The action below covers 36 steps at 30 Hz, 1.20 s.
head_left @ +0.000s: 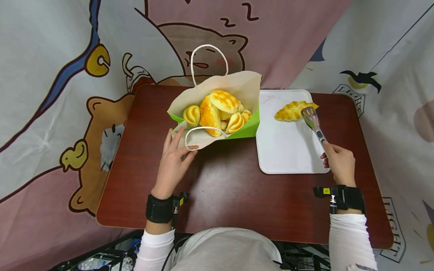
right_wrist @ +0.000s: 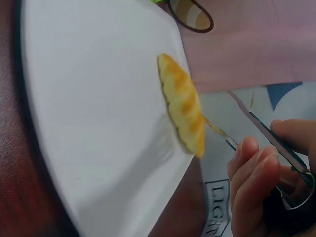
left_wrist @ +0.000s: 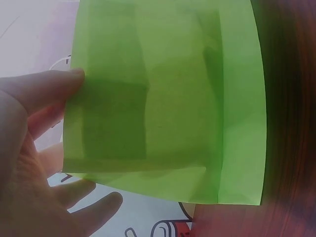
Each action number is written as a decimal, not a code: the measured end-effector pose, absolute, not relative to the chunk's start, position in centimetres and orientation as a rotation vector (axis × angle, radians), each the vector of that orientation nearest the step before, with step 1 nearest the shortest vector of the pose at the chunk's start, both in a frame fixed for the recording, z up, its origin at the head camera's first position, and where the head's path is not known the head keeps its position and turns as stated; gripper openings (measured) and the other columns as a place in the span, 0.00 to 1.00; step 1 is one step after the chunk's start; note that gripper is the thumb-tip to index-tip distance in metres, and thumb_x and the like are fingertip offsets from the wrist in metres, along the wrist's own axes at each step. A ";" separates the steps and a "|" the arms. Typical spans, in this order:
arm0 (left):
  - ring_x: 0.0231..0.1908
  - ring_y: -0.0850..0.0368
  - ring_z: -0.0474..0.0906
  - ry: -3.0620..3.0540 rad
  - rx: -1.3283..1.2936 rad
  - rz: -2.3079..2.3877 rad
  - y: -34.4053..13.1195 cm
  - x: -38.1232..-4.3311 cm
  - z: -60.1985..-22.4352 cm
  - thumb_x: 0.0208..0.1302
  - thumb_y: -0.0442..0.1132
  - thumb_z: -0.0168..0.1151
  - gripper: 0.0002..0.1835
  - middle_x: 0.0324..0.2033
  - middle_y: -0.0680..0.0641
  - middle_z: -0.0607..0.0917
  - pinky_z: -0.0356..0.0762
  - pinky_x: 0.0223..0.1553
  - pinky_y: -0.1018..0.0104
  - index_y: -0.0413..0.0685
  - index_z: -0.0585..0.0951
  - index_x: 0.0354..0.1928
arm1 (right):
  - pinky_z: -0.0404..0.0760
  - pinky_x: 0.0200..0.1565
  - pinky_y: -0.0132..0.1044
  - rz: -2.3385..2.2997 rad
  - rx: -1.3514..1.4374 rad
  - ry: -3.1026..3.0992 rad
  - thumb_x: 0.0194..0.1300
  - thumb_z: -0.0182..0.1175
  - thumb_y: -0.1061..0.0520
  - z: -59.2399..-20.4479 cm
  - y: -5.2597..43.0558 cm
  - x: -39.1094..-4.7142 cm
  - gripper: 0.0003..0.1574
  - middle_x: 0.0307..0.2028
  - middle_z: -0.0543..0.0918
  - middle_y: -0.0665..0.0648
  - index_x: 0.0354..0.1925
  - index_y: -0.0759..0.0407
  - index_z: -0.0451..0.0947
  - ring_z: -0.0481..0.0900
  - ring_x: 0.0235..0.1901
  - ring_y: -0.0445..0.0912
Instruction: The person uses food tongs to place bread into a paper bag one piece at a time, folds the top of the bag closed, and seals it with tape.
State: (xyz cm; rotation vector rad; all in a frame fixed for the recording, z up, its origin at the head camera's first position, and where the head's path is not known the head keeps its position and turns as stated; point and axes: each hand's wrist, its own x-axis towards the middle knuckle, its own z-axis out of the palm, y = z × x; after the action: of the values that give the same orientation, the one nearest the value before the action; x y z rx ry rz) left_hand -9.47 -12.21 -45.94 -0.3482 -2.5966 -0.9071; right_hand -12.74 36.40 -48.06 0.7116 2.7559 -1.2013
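Observation:
A green paper bag (head_left: 249,128) with a pale inside and white rope handles stands open on the table, full of several golden bread rolls (head_left: 223,101). My left hand (head_left: 174,162) pinches its near rim; in the left wrist view the thumb lies on the green outside (left_wrist: 177,113) and fingers are behind it. To the right, my right hand (head_left: 341,162) grips metal tongs (head_left: 312,118), whose end is over the right part of a scalloped bread (head_left: 289,111) on a white tray (head_left: 288,150). The tongs' arms stand apart in the right wrist view; contact with the bread is unclear.
The brown wooden table (head_left: 220,195) carries the bag and, right beside it, the tray. A printed curtain (head_left: 285,34) hangs behind the table and at both sides. Under the front edge, a dark rack (head_left: 115,252) holds some items.

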 end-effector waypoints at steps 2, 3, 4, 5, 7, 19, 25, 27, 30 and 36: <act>0.70 0.42 0.43 -2.595 -0.350 -0.907 -12.2 -9.5 -46.0 0.56 0.40 0.69 0.09 0.68 0.42 0.65 0.59 0.61 0.37 0.48 0.88 0.39 | 0.73 0.14 0.33 -1.223 0.717 2.727 0.65 0.44 0.29 -48.6 36.7 -12.7 0.45 0.16 0.76 0.44 0.54 0.66 0.75 0.74 0.14 0.41; 0.70 0.42 0.43 -2.595 -0.350 -0.909 -12.3 -9.5 -46.0 0.56 0.40 0.69 0.09 0.68 0.42 0.65 0.59 0.61 0.37 0.48 0.88 0.39 | 0.74 0.14 0.32 -1.238 0.717 2.715 0.65 0.44 0.29 -48.9 36.9 -12.7 0.45 0.16 0.76 0.43 0.54 0.67 0.75 0.73 0.14 0.40; 0.70 0.42 0.43 -2.594 -0.350 -0.908 -12.3 -9.5 -46.0 0.55 0.40 0.69 0.09 0.68 0.42 0.65 0.59 0.61 0.37 0.48 0.88 0.39 | 0.75 0.14 0.31 -1.266 0.716 2.698 0.66 0.45 0.30 -49.1 37.0 -12.8 0.44 0.15 0.75 0.42 0.55 0.68 0.74 0.73 0.14 0.40; 0.70 0.42 0.43 -2.594 -0.351 -0.906 -12.2 -9.5 -46.0 0.55 0.40 0.70 0.09 0.67 0.42 0.65 0.59 0.61 0.37 0.48 0.88 0.39 | 0.75 0.14 0.30 -1.299 0.718 2.679 0.66 0.46 0.31 -49.3 37.2 -12.9 0.44 0.15 0.75 0.41 0.54 0.69 0.74 0.74 0.13 0.39; 0.69 0.41 0.44 -2.593 -0.351 -0.900 -12.2 -9.4 -46.0 0.55 0.40 0.70 0.09 0.67 0.41 0.65 0.59 0.61 0.36 0.49 0.89 0.39 | 0.77 0.14 0.30 -1.372 0.729 2.633 0.67 0.47 0.33 -49.8 37.4 -13.1 0.43 0.15 0.76 0.41 0.54 0.71 0.73 0.73 0.12 0.38; 0.69 0.40 0.45 -2.590 -0.347 -0.884 -12.2 -9.4 -45.9 0.54 0.39 0.70 0.08 0.67 0.41 0.66 0.58 0.61 0.36 0.50 0.89 0.38 | 0.79 0.17 0.29 -1.637 0.856 2.377 0.65 0.51 0.35 -51.5 37.6 -15.6 0.44 0.15 0.77 0.44 0.56 0.74 0.66 0.72 0.13 0.38; 0.69 0.39 0.45 -2.578 -0.358 -0.895 -12.2 -9.4 -45.8 0.54 0.39 0.71 0.08 0.66 0.40 0.67 0.58 0.61 0.36 0.49 0.89 0.37 | 0.80 0.20 0.31 -1.562 0.880 2.396 0.65 0.48 0.32 -51.4 37.5 -16.7 0.45 0.16 0.77 0.43 0.57 0.72 0.67 0.72 0.14 0.37; 0.69 0.39 0.45 -2.573 -0.358 -0.892 -12.2 -9.4 -45.8 0.54 0.39 0.71 0.08 0.66 0.40 0.67 0.58 0.62 0.36 0.49 0.89 0.37 | 0.80 0.20 0.31 -1.554 0.866 2.396 0.66 0.48 0.32 -51.3 37.6 -17.0 0.45 0.16 0.78 0.44 0.57 0.72 0.66 0.72 0.13 0.37; 0.69 0.40 0.45 -2.568 -0.362 -0.890 -12.2 -9.4 -45.9 0.54 0.39 0.70 0.08 0.66 0.40 0.67 0.58 0.62 0.37 0.49 0.89 0.37 | 0.79 0.19 0.31 -1.548 0.859 2.393 0.65 0.49 0.32 -51.4 37.7 -17.3 0.46 0.16 0.78 0.44 0.56 0.73 0.66 0.72 0.13 0.37; 0.69 0.40 0.45 -2.561 -0.368 -0.889 -12.2 -9.5 -46.1 0.54 0.38 0.70 0.08 0.66 0.40 0.67 0.58 0.62 0.37 0.49 0.89 0.37 | 0.75 0.15 0.29 -1.540 0.864 2.424 0.64 0.53 0.35 -52.2 37.4 -17.6 0.43 0.12 0.77 0.42 0.56 0.73 0.70 0.71 0.10 0.35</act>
State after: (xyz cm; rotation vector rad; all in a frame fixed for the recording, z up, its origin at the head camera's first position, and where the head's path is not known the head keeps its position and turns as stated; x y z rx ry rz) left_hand -9.49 -12.24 -46.08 -0.3682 -2.5605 -0.8894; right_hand -17.63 37.40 -52.15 0.8642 2.4238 -1.5399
